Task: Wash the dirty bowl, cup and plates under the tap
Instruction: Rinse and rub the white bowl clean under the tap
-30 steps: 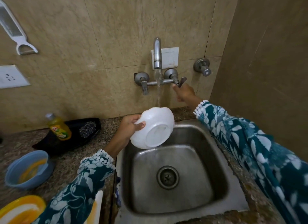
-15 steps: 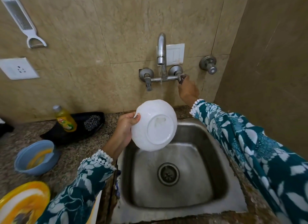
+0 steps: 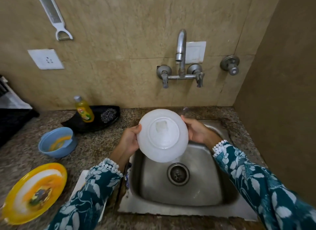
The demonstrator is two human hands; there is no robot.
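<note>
We grip the white bowl [image 3: 162, 135] in our left hand [image 3: 130, 140] and right hand [image 3: 196, 132] over the sink [image 3: 179, 209], while the blue cup [image 3: 57, 142] and yellow plate [image 3: 34, 192] look unwashed.

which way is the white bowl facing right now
Tipped, underside toward the camera: the white bowl shows its round foot ring, held over the sink.

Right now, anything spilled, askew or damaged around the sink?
Nothing spilled or broken. Both hands hold the white bowl upside down over the sink. The yellow plate and blue bowl on the counter carry food residue.
</note>
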